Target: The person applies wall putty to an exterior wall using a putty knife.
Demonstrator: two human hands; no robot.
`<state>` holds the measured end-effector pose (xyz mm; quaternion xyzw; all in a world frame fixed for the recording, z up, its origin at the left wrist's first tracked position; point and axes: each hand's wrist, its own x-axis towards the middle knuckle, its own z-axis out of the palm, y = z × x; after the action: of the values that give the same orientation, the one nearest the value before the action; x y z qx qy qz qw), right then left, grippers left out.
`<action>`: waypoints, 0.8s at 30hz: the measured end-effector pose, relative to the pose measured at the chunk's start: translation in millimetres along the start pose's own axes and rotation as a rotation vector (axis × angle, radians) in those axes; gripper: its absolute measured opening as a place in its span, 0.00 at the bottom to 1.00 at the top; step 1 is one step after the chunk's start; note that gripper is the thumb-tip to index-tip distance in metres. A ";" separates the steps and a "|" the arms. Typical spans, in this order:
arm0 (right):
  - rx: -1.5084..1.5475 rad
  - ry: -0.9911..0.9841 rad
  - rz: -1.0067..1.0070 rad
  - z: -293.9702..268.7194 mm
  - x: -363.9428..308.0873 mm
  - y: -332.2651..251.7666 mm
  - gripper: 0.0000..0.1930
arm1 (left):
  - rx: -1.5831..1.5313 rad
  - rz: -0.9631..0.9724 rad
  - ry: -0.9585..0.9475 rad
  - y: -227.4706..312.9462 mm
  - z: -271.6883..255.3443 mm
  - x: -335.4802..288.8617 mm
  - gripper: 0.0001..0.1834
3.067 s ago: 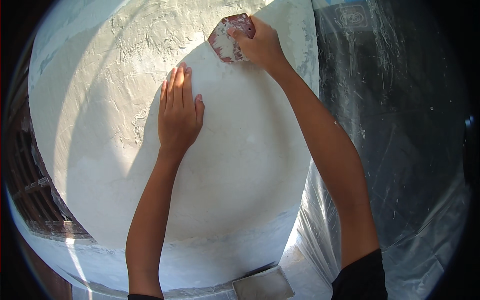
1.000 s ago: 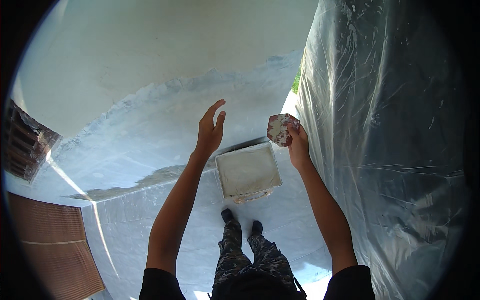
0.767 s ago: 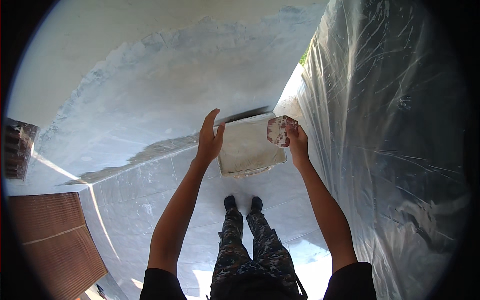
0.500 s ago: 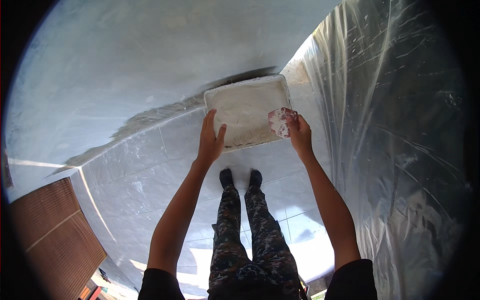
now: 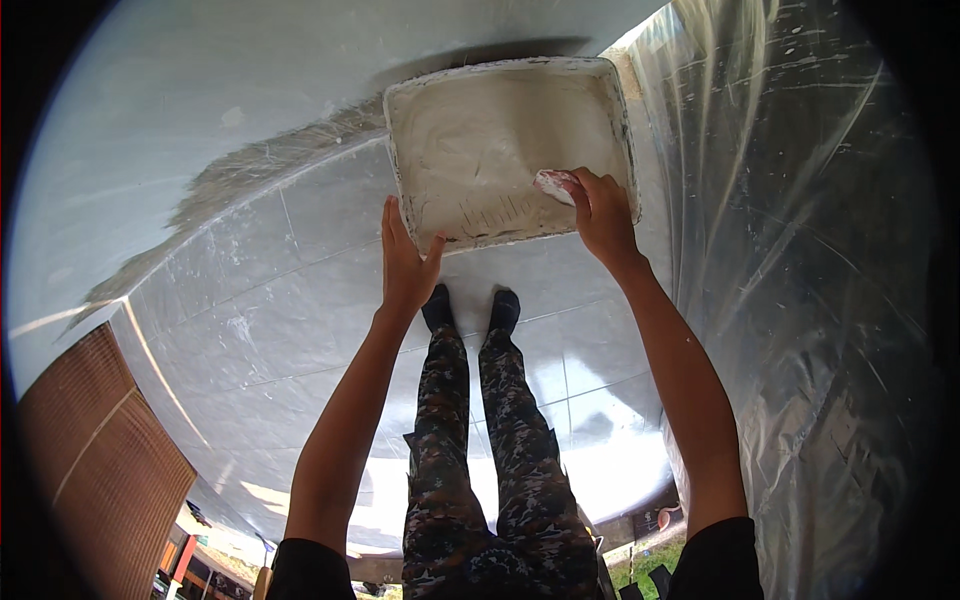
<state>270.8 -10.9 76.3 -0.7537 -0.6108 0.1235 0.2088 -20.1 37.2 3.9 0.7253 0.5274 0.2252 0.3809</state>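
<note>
A wide rectangular tray (image 5: 394, 150) with a crusted white rim stands in front of me, a smooth pale grey-beige paste (image 5: 480, 130) spread across its inside. At its near left corner is my left hand (image 5: 408, 265), fingers stretched along the outer side and thumb apart by the front rim. It looks open and holds nothing I can see; whether it presses on the rim is unclear. Over the tray's right part, my right hand (image 5: 603, 215) pinches a small flat reddish scraper-like piece (image 5: 556, 186) smeared with white. That piece is tilted, its lower edge close to the paste.
A pale wall (image 5: 250, 80) with a rough grey strip along its base rises beyond the tray. Clear plastic sheeting (image 5: 790, 260) hangs on the right. My feet (image 5: 470, 308) stand on grey tiles (image 5: 300, 330). A brown ribbed panel (image 5: 105, 430) is at the lower left.
The tray appears larger and higher in view. My right hand has moved in over the tray, and the reddish piece has turned from face-on to tilted. My left hand stays by the near left corner.
</note>
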 end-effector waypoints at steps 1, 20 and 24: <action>-0.027 -0.012 -0.036 2.9 1.6 -1.7 0.07 | -0.001 -0.009 -0.002 -3.2 2.3 -1.5 0.46; -0.098 -0.200 -0.323 -1.6 -0.8 7.6 0.03 | -0.072 -0.042 -0.075 -6.5 8.2 -8.2 0.48; -0.088 -0.321 -0.270 -6.7 9.2 10.9 0.05 | -0.081 -0.049 -0.084 -5.1 7.6 -8.0 0.48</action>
<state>285.3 -4.9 77.7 -0.6441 -0.7364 0.1861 0.0904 -20.3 28.1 -4.1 0.7048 0.5190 0.2062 0.4374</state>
